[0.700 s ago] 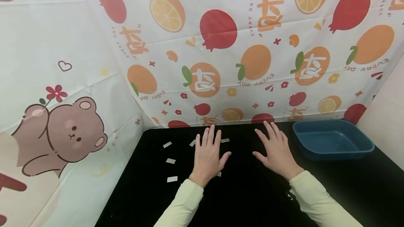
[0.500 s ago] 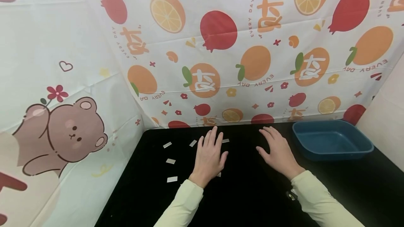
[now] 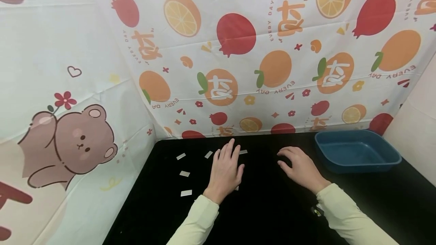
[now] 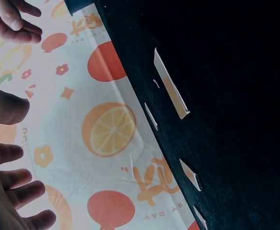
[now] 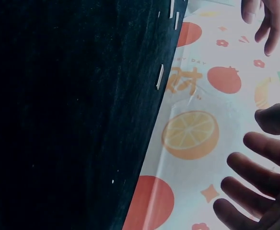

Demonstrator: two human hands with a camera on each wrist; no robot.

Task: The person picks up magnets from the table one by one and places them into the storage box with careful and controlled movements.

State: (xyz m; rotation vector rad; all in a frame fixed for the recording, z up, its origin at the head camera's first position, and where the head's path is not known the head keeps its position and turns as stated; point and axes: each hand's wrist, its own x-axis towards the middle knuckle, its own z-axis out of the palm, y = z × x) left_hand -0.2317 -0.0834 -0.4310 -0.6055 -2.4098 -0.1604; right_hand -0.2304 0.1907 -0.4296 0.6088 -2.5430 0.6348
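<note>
The clearest change is in the right hand [image 3: 304,170]: its fingers, stretched toward the white fruit-printed cloth backdrop [image 3: 252,3] a moment ago, now bend over, and the hand has drawn back slightly. In the right wrist view the fingertips stand apart from one another and from the thumb, with nothing between them.

The left hand [image 3: 225,175] shifts less. Its spread has narrowed, the thumb coming closer to the index finger, yet in the left wrist view the fingers are apart and hold nothing. A small flat whitish rectangular strip [image 3: 208,154], partly covered by the fingertips earlier, now shows whole beside the little finger.

The other strips lie where they did on the black counter [image 3: 272,214]: an upper-left strip [image 3: 181,156], a middle-left strip [image 3: 185,174] and a lower-left strip [image 3: 186,193], all left of the left hand; a far strip [image 3: 243,152] and a near strip [image 3: 237,188] are partly hidden by it. The blue rounded rectangular tub [image 3: 361,167], right of the right hand, is unmoved too.

So, as I judge it, only the posture of the hands has altered; the work with the strips is no further along.
</note>
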